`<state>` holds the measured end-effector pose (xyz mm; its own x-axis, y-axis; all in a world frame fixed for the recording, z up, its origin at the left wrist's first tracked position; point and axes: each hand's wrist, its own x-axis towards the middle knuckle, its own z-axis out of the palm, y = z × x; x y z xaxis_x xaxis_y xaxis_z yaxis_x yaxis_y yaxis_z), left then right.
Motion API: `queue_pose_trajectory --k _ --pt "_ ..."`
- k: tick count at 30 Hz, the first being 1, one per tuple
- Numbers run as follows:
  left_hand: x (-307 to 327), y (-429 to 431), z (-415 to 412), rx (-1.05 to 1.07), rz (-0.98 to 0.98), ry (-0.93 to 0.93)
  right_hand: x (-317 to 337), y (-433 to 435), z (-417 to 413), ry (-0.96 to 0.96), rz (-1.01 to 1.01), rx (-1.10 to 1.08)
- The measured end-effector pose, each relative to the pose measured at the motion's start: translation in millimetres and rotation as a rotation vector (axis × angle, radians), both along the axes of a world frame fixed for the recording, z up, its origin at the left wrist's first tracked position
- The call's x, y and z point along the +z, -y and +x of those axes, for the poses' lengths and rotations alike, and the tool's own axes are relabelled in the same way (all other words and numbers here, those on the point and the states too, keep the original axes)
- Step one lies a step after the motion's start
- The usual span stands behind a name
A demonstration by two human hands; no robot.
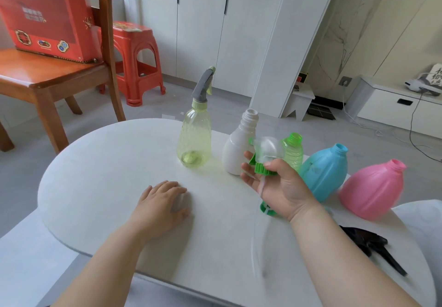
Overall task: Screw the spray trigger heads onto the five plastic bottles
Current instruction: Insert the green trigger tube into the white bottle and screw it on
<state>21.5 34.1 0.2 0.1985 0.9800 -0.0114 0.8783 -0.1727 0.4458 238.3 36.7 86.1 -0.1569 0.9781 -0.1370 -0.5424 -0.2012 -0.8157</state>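
Observation:
A yellow-green clear bottle [195,136] stands upright on the table with a grey trigger head [203,84] on its neck. To its right stand an open white bottle [235,148], a small green bottle [293,150], a blue bottle [323,172] and a pink bottle [372,188], the last two leaning. My right hand [279,187] holds a clear trigger head with a green collar [263,156] in front of the white bottle; its thin dip tube hangs down, blurred. My left hand [165,201] rests flat on the table, holding nothing.
A black trigger head [373,247] lies on the white round table [107,187] at the right. Another green part [266,208] shows under my right palm. A wooden chair [47,77] with a red box and a red stool [136,62] stand beyond the table.

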Motion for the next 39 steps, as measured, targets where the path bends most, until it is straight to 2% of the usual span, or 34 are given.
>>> queue_pose_trajectory --k 2,5,9,15,19,23,28,39 --pt "4.6 2.8 4.5 0.001 0.015 0.113 7.8 0.9 6.0 0.011 0.052 0.004" --pt "17.0 7.0 19.0 0.015 -0.023 0.414 19.2 -1.4 18.0 0.048 0.152 -0.018" --pt "40.9 -6.2 44.6 0.026 0.006 0.617 30.5 -8.0 39.0 0.114 0.231 -0.048" --pt "72.5 -53.4 90.0 0.054 0.104 0.597 37.4 -21.6 61.0 0.263 0.272 -0.177" --pt "74.4 -79.8 107.6 0.102 0.05 0.625 40.1 -32.4 71.8 0.195 0.261 -0.216" --pt "68.8 -94.2 115.0 0.047 -0.037 0.697 42.3 -41.0 82.2 0.167 0.242 -0.228" --pt "62.3 -107.0 124.8 0.054 -0.03 0.696 42.1 -48.5 92.2 0.143 0.218 -0.226" --pt "66.4 -57.4 89.4 0.077 -0.004 0.767 67.7 -44.7 90.6 0.159 0.306 -0.208"
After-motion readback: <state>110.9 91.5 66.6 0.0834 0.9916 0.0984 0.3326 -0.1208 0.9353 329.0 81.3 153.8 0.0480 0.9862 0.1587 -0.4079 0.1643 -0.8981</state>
